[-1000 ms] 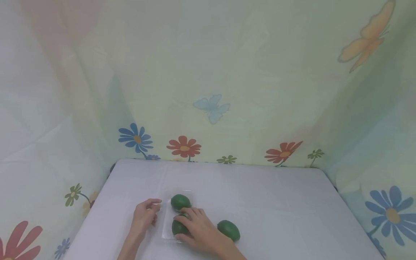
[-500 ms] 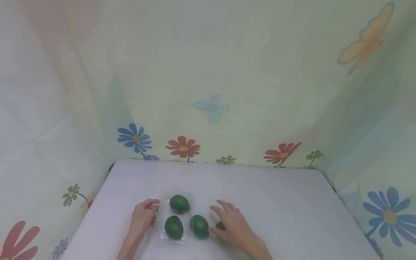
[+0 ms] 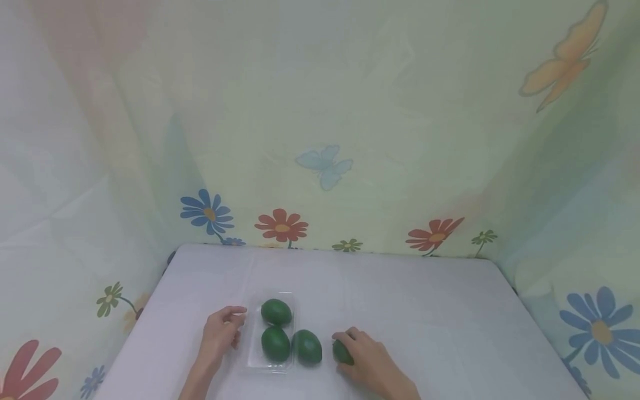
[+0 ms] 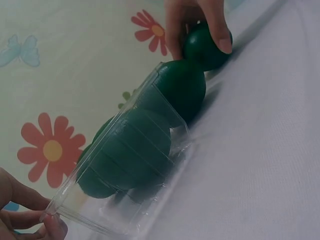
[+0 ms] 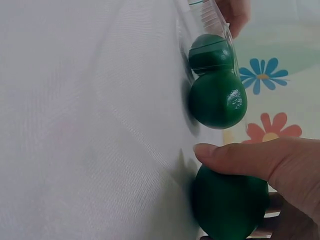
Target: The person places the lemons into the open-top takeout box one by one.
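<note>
A clear plastic tray [image 3: 255, 355] lies on the table, with two dark green, glossy limes in it: a far lime [image 3: 276, 312] and a near lime [image 3: 275, 343]. My left hand [image 3: 220, 332] is at the tray's left side; in the left wrist view its fingertips [image 4: 56, 226] pinch the tray's rim. Just outside the tray's right wall sits a third lime [image 3: 307, 348]. Farther right, my right hand [image 3: 367, 358] curls round another lime [image 3: 342, 353] on the table. From the right wrist, the thumb [image 5: 225, 156] lies across that lime [image 5: 230, 205].
A white cloth covers the table [image 3: 425, 316]. Behind it and on both sides hangs a pale curtain [image 3: 390, 139] printed with flowers and butterflies. The table's back edge meets this curtain.
My right hand has left the near lime in the tray, moved right and taken hold of the rightmost lime. The near lime has rolled slightly right and away. My left hand stays put.
</note>
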A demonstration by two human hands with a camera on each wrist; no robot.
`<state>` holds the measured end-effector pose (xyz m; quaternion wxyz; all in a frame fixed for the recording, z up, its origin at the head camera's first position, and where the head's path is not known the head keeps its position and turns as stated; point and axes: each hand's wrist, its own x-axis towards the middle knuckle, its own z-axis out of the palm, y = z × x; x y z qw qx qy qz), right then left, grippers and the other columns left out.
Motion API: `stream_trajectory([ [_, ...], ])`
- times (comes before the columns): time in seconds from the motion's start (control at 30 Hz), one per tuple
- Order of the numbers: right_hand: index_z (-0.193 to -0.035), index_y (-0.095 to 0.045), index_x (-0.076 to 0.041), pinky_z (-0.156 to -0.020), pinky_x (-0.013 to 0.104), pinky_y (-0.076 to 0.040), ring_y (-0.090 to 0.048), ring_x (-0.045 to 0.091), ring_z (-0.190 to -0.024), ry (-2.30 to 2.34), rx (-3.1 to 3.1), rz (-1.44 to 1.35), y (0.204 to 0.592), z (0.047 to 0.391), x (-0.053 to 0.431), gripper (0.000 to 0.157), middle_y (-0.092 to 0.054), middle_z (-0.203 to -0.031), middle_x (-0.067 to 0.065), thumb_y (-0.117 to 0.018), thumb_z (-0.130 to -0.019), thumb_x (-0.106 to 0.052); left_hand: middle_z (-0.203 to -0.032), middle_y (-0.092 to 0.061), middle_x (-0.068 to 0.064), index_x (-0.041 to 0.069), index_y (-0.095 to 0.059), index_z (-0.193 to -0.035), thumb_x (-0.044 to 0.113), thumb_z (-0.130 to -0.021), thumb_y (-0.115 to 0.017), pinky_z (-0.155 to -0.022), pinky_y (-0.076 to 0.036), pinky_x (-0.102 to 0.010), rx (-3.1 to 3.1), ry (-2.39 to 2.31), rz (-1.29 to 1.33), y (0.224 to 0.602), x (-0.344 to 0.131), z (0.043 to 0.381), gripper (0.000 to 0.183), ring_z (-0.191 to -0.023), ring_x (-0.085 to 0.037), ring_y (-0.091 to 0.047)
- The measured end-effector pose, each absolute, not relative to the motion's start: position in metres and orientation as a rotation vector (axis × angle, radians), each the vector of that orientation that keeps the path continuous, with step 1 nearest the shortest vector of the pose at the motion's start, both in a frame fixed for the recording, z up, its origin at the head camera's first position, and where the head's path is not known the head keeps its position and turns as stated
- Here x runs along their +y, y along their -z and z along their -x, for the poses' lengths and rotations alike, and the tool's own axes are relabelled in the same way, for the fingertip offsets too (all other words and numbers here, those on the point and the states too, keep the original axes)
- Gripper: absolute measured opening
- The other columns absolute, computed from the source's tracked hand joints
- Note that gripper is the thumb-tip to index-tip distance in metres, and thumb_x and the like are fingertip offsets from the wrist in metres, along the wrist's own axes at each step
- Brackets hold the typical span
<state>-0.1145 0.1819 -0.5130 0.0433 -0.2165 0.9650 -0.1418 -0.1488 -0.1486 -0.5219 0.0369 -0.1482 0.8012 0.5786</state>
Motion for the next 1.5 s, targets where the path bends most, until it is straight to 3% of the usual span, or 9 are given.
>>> stream_trajectory([
  [0.23,-0.126,-0.067,-0.015,-0.069,0.033,-0.058,-0.062,0.01,-0.087,0.441,2.968,0.708,0.514,0.113,0.183,0.052,-0.065,-0.106,-0.002,-0.088,-0.08,-0.027,-0.1,-0.068,-0.016,-0.004,-0.064,-0.128,0.01,-0.097,-0.061,-0.05,-0.05,-0.025,2.446,-1.8,0.432,0.523,-0.149,0.148,0.035,-0.06,-0.015,-0.055],
  [0.47,-0.129,-0.066,-0.018,-0.07,0.038,-0.06,-0.067,0.017,-0.097,0.452,3.052,0.746,0.5,0.119,0.174,0.052,-0.066,-0.113,0.0,-0.087,-0.081,-0.025,-0.099,-0.067,-0.016,-0.004,-0.064,-0.128,0.012,-0.098,-0.061,-0.049,-0.049,-0.025,2.436,-1.808,0.431,0.522,-0.149,0.148,0.034,-0.06,-0.015,-0.055],
  [0.8,-0.139,-0.061,-0.021,-0.081,0.026,-0.06,-0.065,0.012,-0.105,0.481,2.933,1.091,0.454,0.155,0.09,0.056,-0.066,-0.124,0.001,-0.082,-0.089,-0.035,-0.1,-0.069,-0.017,-0.001,-0.063,-0.131,0.018,-0.1,-0.06,-0.049,-0.049,-0.023,2.455,-1.774,0.445,0.524,-0.15,0.147,0.036,-0.06,-0.015,-0.056],
  [1.07,-0.144,-0.056,-0.026,-0.076,0.022,-0.054,-0.06,0.008,-0.097,0.26,2.867,1.247,0.472,0.167,0.033,0.06,-0.064,-0.119,-0.004,-0.079,-0.091,-0.04,-0.092,-0.069,-0.01,0.001,-0.063,-0.132,0.021,-0.102,-0.058,-0.05,-0.048,-0.024,2.478,-1.753,0.399,0.527,-0.149,0.145,0.036,-0.059,-0.015,-0.057],
  [1.3,-0.138,-0.059,-0.019,-0.075,0.018,-0.052,-0.06,0.004,-0.093,0.15,2.875,1.344,0.484,0.163,0.017,0.059,-0.066,-0.11,-0.006,-0.079,-0.089,-0.045,-0.086,-0.068,-0.008,0.001,-0.063,-0.132,0.009,-0.098,-0.052,-0.049,-0.048,-0.023,2.509,-1.747,0.375,0.525,-0.15,0.145,0.036,-0.059,-0.016,-0.057],
  [1.5,-0.145,-0.055,-0.014,-0.085,0.021,-0.055,-0.063,0.007,-0.099,0.161,2.882,1.286,0.489,0.163,0.016,0.069,-0.067,-0.114,-0.003,-0.079,-0.089,-0.047,-0.088,-0.07,-0.008,0.001,-0.063,-0.132,0.023,-0.102,-0.061,-0.051,-0.049,-0.022,2.492,-1.747,0.381,0.525,-0.152,0.145,0.037,-0.059,-0.014,-0.059],
])
